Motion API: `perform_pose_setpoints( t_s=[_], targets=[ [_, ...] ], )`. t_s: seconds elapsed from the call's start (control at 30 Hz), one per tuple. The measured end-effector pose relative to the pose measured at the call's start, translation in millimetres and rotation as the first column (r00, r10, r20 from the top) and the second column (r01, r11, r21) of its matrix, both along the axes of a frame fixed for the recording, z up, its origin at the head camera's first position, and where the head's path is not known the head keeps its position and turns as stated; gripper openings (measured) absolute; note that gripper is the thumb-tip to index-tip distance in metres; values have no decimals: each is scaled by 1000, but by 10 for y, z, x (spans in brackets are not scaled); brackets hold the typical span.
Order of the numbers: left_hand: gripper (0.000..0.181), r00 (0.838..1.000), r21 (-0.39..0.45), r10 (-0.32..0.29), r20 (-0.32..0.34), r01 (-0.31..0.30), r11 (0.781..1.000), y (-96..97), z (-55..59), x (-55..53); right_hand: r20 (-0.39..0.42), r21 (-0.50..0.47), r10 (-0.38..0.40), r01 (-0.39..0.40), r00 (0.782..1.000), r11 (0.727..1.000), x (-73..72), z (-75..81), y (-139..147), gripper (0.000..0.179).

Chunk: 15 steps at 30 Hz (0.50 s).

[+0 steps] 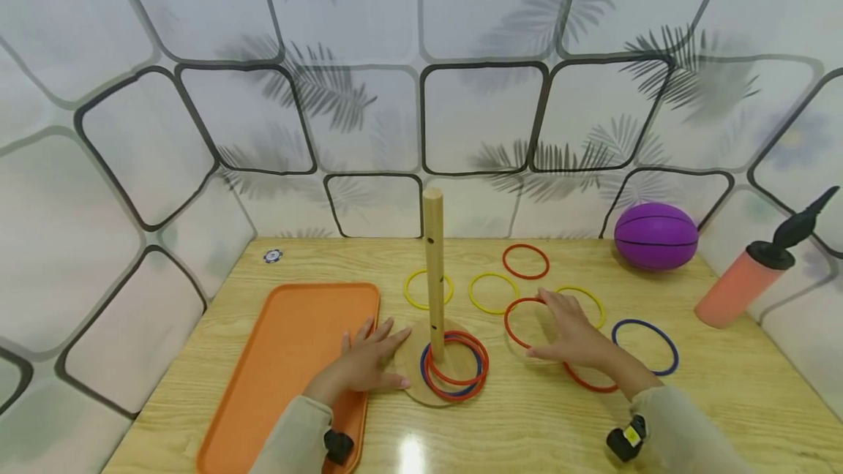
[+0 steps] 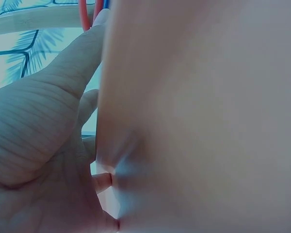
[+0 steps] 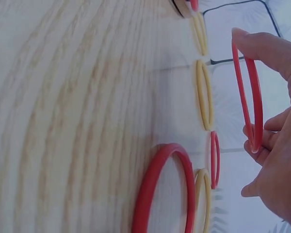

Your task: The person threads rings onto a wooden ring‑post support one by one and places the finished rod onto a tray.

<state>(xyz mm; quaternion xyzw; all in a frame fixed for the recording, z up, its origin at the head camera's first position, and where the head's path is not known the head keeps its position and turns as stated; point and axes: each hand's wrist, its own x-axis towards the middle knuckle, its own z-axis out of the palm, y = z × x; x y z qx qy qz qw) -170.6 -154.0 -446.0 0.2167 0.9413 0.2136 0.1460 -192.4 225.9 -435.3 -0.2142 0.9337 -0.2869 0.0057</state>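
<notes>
My right hand (image 1: pixel 573 335) grips a red ring (image 3: pixel 257 97) between thumb and fingers, held above the table in the right wrist view. My left hand (image 1: pixel 369 360) lies with fingers spread over the orange tray's right edge; its fingertips and thumb touch the round wooden base (image 1: pixel 411 357). From that base rises an upright wooden peg (image 1: pixel 435 262). Several rings, red ones (image 1: pixel 486 368) and a blue one, lie round the peg's foot, off to its right. Another red ring (image 1: pixel 593 388) rests on the table, partly hidden under my right hand and wrist.
The orange tray (image 1: pixel 296 342) lies at left. Yellow rings (image 1: pixel 494 311), a red ring (image 1: pixel 525 245) and a blue ring (image 1: pixel 675 353) lie on the table. At the right stand a purple ball (image 1: pixel 655 236) and a pink pump (image 1: pixel 740 287). A small chip (image 1: pixel 273 256) lies back left.
</notes>
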Motion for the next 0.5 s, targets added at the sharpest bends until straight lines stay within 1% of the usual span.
perform_pose_setpoints(
  t_s=[0.1,0.2,0.37,0.5],
  targets=[
    [84,1000,3,-1,2,1,1000,3,9,7,-4,-9,3,-3,1000,1000,30,84,1,102],
    [84,1000,2,0,0,0,1000,3,7,7,-21,-28,21,-21,1000,999,53,186,-4,97],
    [84,1000,-3,3,-1,-3,1000,0,3,0,-55,-65,74,-77,996,995,68,304,-4,92],
    [84,1000,-8,2,0,-2,1000,2,7,-2,-91,-60,115,-121,989,991,81,366,2,92]
  ],
)
